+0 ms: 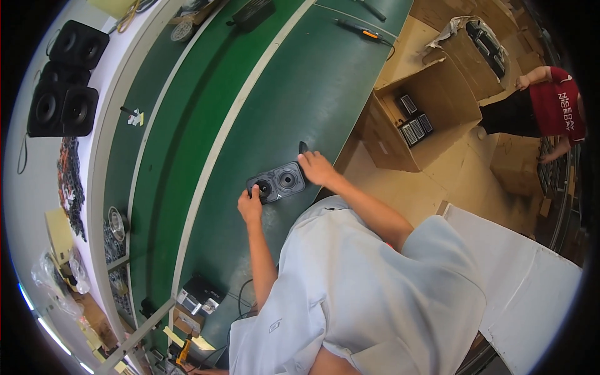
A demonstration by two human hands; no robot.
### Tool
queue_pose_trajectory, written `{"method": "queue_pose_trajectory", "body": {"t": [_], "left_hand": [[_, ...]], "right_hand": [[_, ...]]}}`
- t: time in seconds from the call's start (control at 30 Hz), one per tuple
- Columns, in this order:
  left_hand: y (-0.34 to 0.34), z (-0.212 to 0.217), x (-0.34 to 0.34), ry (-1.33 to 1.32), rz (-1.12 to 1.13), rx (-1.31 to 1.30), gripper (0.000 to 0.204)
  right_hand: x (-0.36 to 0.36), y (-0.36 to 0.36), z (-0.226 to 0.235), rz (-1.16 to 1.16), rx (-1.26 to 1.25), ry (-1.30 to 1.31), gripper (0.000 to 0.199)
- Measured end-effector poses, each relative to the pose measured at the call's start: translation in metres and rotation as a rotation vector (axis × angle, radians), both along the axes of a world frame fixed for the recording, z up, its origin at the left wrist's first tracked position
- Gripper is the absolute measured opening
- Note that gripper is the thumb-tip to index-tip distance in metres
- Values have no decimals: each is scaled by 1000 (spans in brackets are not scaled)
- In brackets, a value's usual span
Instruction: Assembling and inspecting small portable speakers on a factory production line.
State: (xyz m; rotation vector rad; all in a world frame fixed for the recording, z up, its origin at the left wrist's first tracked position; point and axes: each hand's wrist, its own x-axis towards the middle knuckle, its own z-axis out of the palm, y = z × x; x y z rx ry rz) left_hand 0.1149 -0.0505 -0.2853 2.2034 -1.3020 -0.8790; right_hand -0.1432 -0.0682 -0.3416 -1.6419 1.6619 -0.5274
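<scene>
A black twin speaker box (275, 183) lies on the green bench, its two round drivers facing up. My left hand (250, 205) grips its left end, with the thumb on top near one driver. At the far right corner, the fingers of my right hand (317, 168) are curled against the box. Just beyond those fingertips is a small dark pointed piece (303, 147); whether they touch it, I cannot tell.
An open carton (400, 134) holding dark units stands right of the bench. A person in a red shirt (559, 103) is beyond it. Black speakers (62, 106) sit on the left shelf. An orange-and-black pen-like tool (359, 29) lies at the far end. Boxes (200, 295) stand near left.
</scene>
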Motion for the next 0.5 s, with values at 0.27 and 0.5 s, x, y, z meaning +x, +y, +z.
{"method": "queue_pose_trajectory", "body": {"t": [0.27,0.5], "left_hand": [[16,-16,18,453,253,12,30],[-27,28,-17,-52,121,196,47]], "right_hand": [[71,-1,24,-358,40,-233,50],[62,-50,12,-150,170,13,46]]}}
